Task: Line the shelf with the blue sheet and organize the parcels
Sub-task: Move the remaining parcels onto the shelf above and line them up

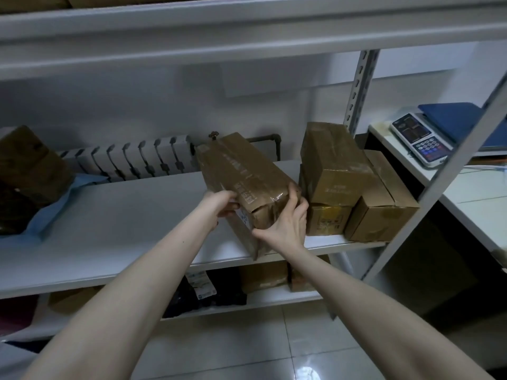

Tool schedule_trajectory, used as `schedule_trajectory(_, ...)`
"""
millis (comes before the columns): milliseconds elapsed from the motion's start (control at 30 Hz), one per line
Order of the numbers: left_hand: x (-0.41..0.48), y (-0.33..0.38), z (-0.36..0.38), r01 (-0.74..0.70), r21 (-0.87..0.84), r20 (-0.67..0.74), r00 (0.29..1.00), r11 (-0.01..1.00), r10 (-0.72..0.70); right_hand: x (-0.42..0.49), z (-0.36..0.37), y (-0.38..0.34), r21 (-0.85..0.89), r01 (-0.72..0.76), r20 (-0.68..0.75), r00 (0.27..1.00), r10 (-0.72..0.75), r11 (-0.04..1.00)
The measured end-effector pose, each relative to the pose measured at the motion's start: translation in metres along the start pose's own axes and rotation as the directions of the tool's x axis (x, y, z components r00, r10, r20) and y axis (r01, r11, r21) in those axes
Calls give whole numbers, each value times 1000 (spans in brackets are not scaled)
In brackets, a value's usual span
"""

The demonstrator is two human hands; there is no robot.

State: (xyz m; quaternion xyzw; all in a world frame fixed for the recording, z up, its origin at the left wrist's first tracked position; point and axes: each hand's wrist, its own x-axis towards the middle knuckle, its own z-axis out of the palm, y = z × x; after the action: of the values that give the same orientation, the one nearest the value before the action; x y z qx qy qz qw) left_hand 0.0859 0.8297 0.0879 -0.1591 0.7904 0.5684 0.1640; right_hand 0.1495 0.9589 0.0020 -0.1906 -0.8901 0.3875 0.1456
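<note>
Parcel (247,171) lies long axis near-to-far, near end clasped by left grip (220,207) and right grip (285,223); blue sheet (53,212) lies well left, nearer the left grip.

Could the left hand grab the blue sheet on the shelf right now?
Probably, once it lets go: the left hand is gripping the taped parcel, but only bare shelf lies between it and the blue sheet.

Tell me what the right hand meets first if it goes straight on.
The right hand grips the long parcel; going on, it would likely graze the stacked boxes beside it, depth unclear.
</note>
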Motion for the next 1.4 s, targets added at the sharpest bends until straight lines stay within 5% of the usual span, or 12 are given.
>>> schedule_trajectory(300, 33, 0, -21, -5, 30, -238, 971, 1000, 11, 27, -32, -8, 414, -82, 58, 996, 64, 907)
schedule_trajectory(500, -3, 13, -45, 94, 81, -497, 867, 992, -42, 23, -74, -22, 534, -122, 229, 973, -4, 837)
schedule_trajectory(833, -114, 18, -64, -136, 68, -575, 804, 988, 150, -19, -209, -2, 752, -152, 276, 956, -98, 641)
schedule_trajectory(1067, -195, 47, -41, -351, 67, -685, 664, 934, 299, -48, -303, 7, 816, -74, 274, 923, -271, 573)
schedule_trajectory(1400, -288, 151, -19, -665, 181, -641, 479, 724, 600, -61, -433, -8, 926, 183, -52, 928, -369, 329)
